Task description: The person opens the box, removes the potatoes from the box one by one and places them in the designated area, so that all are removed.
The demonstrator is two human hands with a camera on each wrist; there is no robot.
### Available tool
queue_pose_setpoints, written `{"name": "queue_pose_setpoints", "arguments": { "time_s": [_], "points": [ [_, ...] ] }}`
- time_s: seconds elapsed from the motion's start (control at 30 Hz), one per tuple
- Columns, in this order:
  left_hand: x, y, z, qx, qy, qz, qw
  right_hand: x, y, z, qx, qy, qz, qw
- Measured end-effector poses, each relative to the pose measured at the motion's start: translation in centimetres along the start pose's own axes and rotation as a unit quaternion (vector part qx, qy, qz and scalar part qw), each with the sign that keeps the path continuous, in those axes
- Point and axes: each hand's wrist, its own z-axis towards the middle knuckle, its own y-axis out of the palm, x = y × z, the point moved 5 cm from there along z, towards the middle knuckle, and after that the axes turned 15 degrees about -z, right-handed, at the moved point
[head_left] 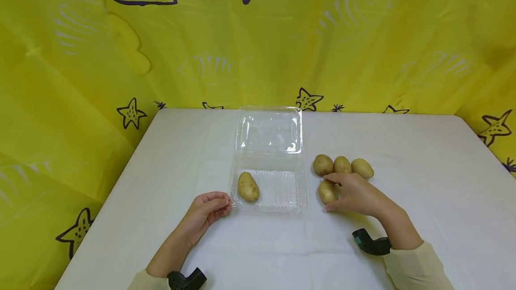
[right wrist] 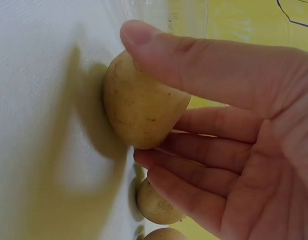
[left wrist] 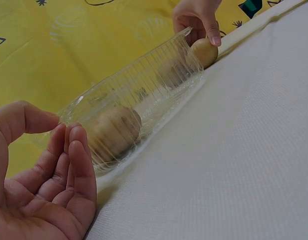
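Observation:
A clear plastic clamshell box (head_left: 282,191) lies on the table with its lid (head_left: 269,131) folded back. One potato (head_left: 248,187) sits at the left inside its base. My left hand (head_left: 209,211) pinches the box's front left corner between thumb and fingers, as the left wrist view also shows. To the right of the box, my right hand (head_left: 356,194) holds a potato (right wrist: 141,102), thumb on one side and fingers on the other. Whether that potato touches the cloth is hard to tell. Three more potatoes, the left one (head_left: 323,164) among them, stand in a row just behind it.
White cloth covers the table (head_left: 181,160). A yellow curtain (head_left: 262,48) with sea drawings hangs along the back and sides. Each wrist carries a black device, such as the one (head_left: 371,243) by the right sleeve.

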Motion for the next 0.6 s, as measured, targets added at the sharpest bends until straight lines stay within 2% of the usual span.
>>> {"name": "queue_pose_setpoints", "arguments": {
  "time_s": [0.27, 0.6],
  "points": [
    [-0.05, -0.04, 0.01, 0.007, -0.001, 0.001, 1.0, -0.59, -0.15, 0.16, 0.011, -0.014, -0.016, 1.0],
    [-0.03, -0.06, 0.04, 0.008, -0.002, 0.002, 1.0, -0.53, -0.15, 0.22, 0.006, 0.002, -0.019, 1.0]
  ]
}}
